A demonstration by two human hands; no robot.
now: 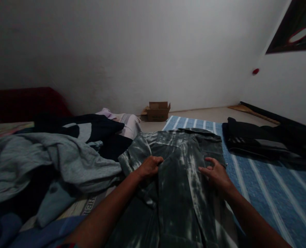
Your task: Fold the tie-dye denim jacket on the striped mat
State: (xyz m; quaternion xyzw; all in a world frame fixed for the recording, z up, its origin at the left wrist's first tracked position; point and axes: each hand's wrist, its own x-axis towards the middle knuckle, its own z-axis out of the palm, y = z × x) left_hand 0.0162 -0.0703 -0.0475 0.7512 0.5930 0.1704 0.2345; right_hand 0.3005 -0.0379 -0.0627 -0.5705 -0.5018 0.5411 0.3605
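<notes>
A dark grey-green denim jacket with whitish streaks (175,193) is spread in front of me, a sleeve lying lengthwise down its middle. My left hand (149,166) is closed on the jacket near its left shoulder, with fingers curled into the cloth. Over the right side of the jacket is my right hand (216,174), its thumb and fingers apart, close to the fabric. Whether those fingertips touch the cloth is hard to make out.
Left of the jacket lies a loose heap with a grey garment (65,155) and dark navy clothing (103,125). Folded black clothes (253,137) rest on a blue striped cloth (261,182) to the right. An open cardboard box (157,113) stands by the wall.
</notes>
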